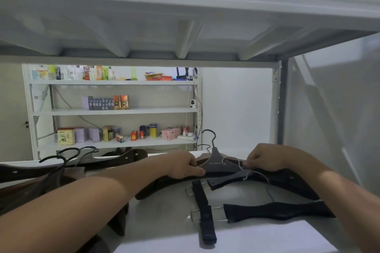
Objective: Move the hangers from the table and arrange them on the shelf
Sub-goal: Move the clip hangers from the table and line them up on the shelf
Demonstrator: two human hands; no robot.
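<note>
1. Our left hand (183, 165) lies on the left arm of a dark wooden hanger (219, 165), fingers curled over its edge, gripping it.
2. Our right hand (265, 159) pinches the same hanger's right side, fingertips beside a thin wire hook (236, 161).
3. The hanger lies flat on the white shelf surface (164, 211); a pale logo is printed on its neck, too blurred to read.
4. Black clip hangers (205, 207) lie just in front of it, nearer us.
5. More dark hangers (67, 162) are piled to the left.
6. Beyond stands a far rack (115, 111) of boxes and bottles, labels unreadable.
</note>
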